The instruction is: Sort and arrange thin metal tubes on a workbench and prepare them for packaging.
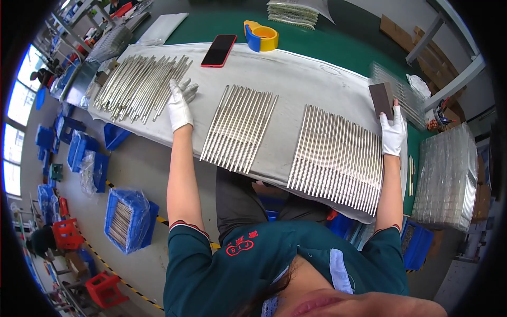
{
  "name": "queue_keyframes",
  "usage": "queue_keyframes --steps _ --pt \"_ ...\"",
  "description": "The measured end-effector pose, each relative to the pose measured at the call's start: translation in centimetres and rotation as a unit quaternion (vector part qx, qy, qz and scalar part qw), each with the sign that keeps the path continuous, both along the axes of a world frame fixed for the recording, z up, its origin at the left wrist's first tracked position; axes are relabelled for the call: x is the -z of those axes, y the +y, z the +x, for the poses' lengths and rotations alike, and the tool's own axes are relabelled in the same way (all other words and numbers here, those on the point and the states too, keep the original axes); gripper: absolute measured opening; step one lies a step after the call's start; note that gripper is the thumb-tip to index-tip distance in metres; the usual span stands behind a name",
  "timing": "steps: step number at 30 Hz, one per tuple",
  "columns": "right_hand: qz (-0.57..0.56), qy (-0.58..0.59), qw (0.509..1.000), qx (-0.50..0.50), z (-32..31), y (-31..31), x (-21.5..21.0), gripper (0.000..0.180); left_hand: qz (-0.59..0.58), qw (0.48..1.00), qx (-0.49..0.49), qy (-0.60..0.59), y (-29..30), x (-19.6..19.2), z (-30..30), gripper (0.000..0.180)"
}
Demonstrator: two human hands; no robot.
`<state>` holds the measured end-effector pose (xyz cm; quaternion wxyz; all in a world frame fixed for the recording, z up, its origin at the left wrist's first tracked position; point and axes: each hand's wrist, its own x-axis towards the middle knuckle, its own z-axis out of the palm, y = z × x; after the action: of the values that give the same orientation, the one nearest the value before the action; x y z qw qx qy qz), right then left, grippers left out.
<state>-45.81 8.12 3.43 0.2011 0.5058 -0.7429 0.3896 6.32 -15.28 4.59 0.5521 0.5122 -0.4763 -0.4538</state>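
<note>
My left hand, in a white glove, is at the right edge of a loose pile of thin silvery metal rods. Its fingers are apart, and I see nothing in them; whether they touch the nearest rods I cannot tell. On the right, my gloved right hand grips a dark brown rectangular block beside the far end of a wide row of metal rods. Bare fingertips show on that hand. Between my hands lies a narrower row of similar rods, side by side on the white cloth.
A red-edged phone and a yellow and blue tape dispenser lie beyond the rods. Clear plastic trays stand at the right, with a wrapped stack nearer. Blue bins are on the floor at the left.
</note>
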Motion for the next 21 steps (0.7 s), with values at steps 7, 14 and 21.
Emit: queue_keyframes --steps 7,14,21 --pt "0.001 -0.003 1.000 0.001 0.1 0.2 0.0 0.066 0.006 1.000 -0.014 0.003 -0.1 0.0 0.0 0.086" --pt "0.005 -0.039 0.999 0.029 1.2 -0.2 -1.1 0.064 -0.062 0.998 -0.029 0.016 -0.6 0.9 0.7 0.077" --pt "-0.160 -0.271 0.949 0.000 0.9 0.2 -1.1 0.068 -0.037 0.999 0.005 -0.004 -0.2 -0.1 0.0 0.072"
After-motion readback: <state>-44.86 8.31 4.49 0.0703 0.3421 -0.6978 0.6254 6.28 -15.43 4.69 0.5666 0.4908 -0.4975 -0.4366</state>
